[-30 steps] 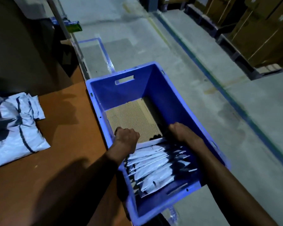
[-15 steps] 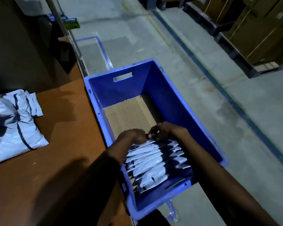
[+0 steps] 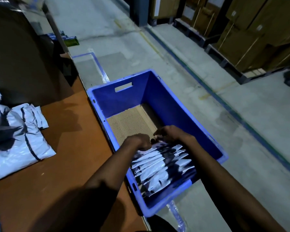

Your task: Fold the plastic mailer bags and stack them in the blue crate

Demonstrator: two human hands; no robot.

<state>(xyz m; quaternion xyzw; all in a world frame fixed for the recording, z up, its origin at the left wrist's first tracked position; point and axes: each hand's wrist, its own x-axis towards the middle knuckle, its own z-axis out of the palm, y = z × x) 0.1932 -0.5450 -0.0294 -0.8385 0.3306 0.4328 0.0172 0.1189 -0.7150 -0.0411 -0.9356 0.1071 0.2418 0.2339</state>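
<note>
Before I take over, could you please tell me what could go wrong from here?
1. The folded mailers stand on edge, braced at their far end by the left hand and right hand; once released, they may flop onto the bare cardboard liner and unfold.
2. What supports the blue crate beside the table is hidden, so leaning on it might tip it.

You are standing in a warehouse packing area. The bare grey concrete floor [image 3: 251, 148] carries a long blue-green painted line [image 3: 206, 86], and tall brown cardboard cartons [image 3: 251, 30] sit on dark pallets [image 3: 224, 59]. White plastic mailer bags [image 3: 18, 141] lie heaped on your orange-brown bench [image 3: 65, 164], beside a blue plastic crate [image 3: 174, 104].
</note>
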